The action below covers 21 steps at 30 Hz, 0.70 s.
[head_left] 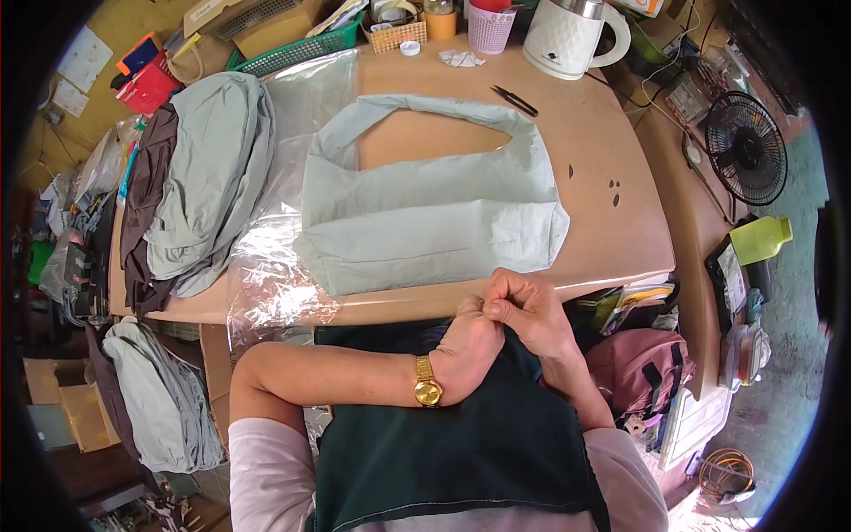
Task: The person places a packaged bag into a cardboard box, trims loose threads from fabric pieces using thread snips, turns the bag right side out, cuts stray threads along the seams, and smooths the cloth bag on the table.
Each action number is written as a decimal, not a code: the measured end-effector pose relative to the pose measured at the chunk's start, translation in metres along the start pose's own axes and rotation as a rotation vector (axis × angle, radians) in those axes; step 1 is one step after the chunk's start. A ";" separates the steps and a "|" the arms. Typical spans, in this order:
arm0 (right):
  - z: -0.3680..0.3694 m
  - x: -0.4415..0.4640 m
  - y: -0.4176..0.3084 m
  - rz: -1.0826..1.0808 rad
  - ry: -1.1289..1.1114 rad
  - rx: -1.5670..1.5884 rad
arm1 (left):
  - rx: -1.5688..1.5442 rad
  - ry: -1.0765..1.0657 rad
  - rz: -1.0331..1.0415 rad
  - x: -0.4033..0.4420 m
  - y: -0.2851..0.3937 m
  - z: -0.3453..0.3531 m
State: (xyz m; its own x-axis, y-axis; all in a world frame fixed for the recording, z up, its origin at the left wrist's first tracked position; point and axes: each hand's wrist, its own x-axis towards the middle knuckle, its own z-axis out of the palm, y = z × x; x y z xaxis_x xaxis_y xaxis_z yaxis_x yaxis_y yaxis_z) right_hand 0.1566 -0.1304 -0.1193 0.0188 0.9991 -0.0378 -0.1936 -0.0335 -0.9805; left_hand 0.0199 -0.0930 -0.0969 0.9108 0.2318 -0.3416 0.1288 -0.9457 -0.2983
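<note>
In front of my body, just off the table's near edge, my left hand (470, 348) and my right hand (530, 315) meet. The fingers of both are closed and pressed together at the tips; whatever they pinch is too small or hidden to name. A gold watch (427, 387) is on my left wrist. Right beyond my hands, a pale grey-green fabric bag (434, 232) lies flat, its wide strap looped toward the far side. Black thread snips (516, 101) rest past the bag's upper right. A dark green apron (443, 452) covers my lap.
Clear plastic sheeting (288, 195) lies left of the bag, beside piled grey cloth (213, 168) and brown cloth (149, 191). A white kettle (567, 37), a lilac cup (490, 28) and a green basket (301, 53) stand at the back. A fan (747, 149) is at right.
</note>
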 end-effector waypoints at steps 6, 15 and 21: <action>-0.007 0.005 0.010 0.011 0.120 0.314 | 0.096 0.064 -0.010 -0.002 -0.005 0.001; -0.030 -0.002 0.006 -0.086 0.199 0.083 | 0.104 0.306 -0.103 -0.011 -0.010 0.007; 0.002 0.001 -0.029 -0.166 0.058 -0.529 | 0.057 0.191 -0.027 -0.007 -0.003 0.017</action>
State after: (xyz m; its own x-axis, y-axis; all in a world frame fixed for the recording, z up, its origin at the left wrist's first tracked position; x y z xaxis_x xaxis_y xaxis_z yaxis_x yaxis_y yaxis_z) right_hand 0.1606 -0.1284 -0.0908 0.0643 0.9895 0.1291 0.3350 0.1005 -0.9369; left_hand 0.0061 -0.0878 -0.1088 0.9659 0.2045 -0.1586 0.1371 -0.9241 -0.3567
